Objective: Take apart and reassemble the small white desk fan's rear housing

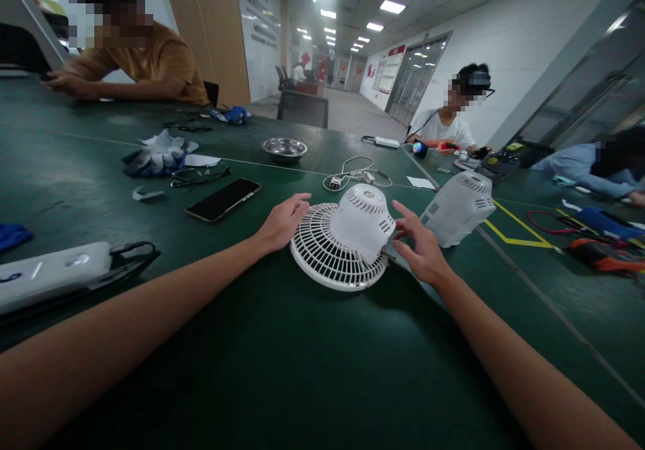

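Nearest: bare green table [302, 369] btwn the forearms; white device w/ black strap [55, 272] off to L.

Next, the fan grille [322, 262], lying flat on the table, roughly dead centre btwn both hands. White motor housing [360, 221] sits on it, approx upright, its long axis rising off the grille; vented bulge on its side points R, twd the R hand.

R hand [420, 245]: released, fingers spread, just R of housing, palm facing it; housing lies directly to its L. L hand [283, 223]: also released, fingers out, at grille's L rim; can't tell if it's touching. Re: housing, R hand is clearly nearer; re: grille rim, L hand is nearer. Neither grasps anything.

Just past R hand: 2nd white housing [461, 208], tilted, on table. L side: black phone [224, 199], lying at a slant. Bit further: white cable [357, 174], gloves [158, 153], metal bowl [284, 149].

Far side: person in mustard top [161, 60] at L, person in white top [441, 127] across to R, 3rd in light blue sleeve [569, 161], far R.
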Tool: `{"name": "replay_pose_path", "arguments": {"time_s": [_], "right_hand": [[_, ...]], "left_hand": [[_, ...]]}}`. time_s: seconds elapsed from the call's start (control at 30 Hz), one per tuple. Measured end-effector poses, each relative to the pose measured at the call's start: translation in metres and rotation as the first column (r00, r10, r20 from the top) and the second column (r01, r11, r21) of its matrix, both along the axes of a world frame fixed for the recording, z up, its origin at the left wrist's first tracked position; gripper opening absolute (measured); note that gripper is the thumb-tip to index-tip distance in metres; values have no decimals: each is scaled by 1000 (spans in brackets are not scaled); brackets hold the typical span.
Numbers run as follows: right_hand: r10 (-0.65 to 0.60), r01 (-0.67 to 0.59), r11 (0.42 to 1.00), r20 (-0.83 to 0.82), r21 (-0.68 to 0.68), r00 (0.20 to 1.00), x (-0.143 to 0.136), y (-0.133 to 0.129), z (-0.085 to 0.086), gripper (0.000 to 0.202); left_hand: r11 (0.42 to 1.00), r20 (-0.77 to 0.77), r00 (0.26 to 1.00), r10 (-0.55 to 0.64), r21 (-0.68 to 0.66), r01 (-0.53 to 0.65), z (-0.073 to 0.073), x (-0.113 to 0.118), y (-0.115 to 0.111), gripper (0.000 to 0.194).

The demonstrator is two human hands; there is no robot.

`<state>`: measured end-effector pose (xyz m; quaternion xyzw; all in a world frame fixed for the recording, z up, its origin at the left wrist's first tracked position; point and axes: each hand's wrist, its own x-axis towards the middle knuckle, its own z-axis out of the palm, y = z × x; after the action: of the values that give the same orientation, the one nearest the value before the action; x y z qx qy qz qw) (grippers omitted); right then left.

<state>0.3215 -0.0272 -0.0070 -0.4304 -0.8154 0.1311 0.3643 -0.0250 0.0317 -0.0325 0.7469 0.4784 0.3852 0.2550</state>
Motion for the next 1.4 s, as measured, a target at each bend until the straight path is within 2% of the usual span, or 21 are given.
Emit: {"name": "replay_pose_path", "arguments": {"time_s": [0.1,0.2,0.27,0.33,0.4,0.43,0.5,0.57,0.63,0.73,0.83,0.9,0.97,1.07,1.13,1.2,1.23,1.3,1.33,1.4], "right_hand": [[38,-39,999,-30,-29,999,-11,-5,-3,95],[-48,49,999,71,-19,996,-28,-12,-4,120],[-95,96,995,44,-18,994,-37,-15,-3,123],[-111,108,993,-67,-49,992,-43,-16,-1,122],[-121,93,990,-279,-109,953,-47,-17,0,120],[-130,73,986,-408,-152,904,-50,-17,0,116],[-168,-13,963,-635,-269,754,-55,-18,-1,100],[-222,-165,902,-755,-400,618,-61,-20,-4,77],[-258,-332,803,-790,-496,557,-66,-22,-8,59],[-254,-490,678,-800,-548,543,-70,-25,-12,48],[-225,-538,630,-794,-560,564,-70,-23,-14,45],[-206,-493,649,-757,-580,620,-69,-19,-17,45],[-210,-375,721,-699,-583,683,-65,-12,-20,48],[-305,-105,841,-625,-531,719,-47,4,-24,67],[-393,126,880,-554,-458,734,-26,15,-24,84],[-441,355,892,-372,-280,817,1,22,-20,100],[-452,428,892,-266,-146,851,14,25,-18,98],[-490,495,868,-94,37,866,35,27,-16,93],[-516,516,852,-27,85,856,43,28,-16,90],[-559,552,828,71,97,826,51,31,-18,87]], "left_hand": [[994,-16,1000,7,-110,-9,-3,0,3,61],[995,-1,1000,-24,-102,24,-5,0,4,58],[992,85,995,-59,-107,68,-7,-2,3,56],[990,247,963,-112,-61,131,-7,-3,2,55],[985,404,899,-170,75,153,-6,-4,1,56],[979,455,870,-191,157,133,-6,-3,1,57],[961,491,849,-196,268,68,-5,-1,2,56],[967,493,855,-159,253,33,-6,2,4,50],[988,507,850,-142,119,94,-8,7,3,44],[967,609,787,-102,-124,221,-11,13,1,39],[953,642,767,9,-237,188,-10,18,-3,27],[961,603,797,33,-238,140,-7,19,-5,23],[972,550,835,33,-211,100,-3,17,-8,23],[983,472,881,22,-172,68,-1,13,-8,29],[989,445,895,26,-144,43,-3,8,-4,32],[991,434,900,39,-129,19,-5,3,1,30],[992,435,899,49,-129,8,-6,1,3,28],[989,443,892,88,-148,-24,-7,-4,7,26],[985,443,889,115,-165,-45,-6,-5,8,25],[974,432,886,168,-212,-81,-5,-8,9,23]]}}
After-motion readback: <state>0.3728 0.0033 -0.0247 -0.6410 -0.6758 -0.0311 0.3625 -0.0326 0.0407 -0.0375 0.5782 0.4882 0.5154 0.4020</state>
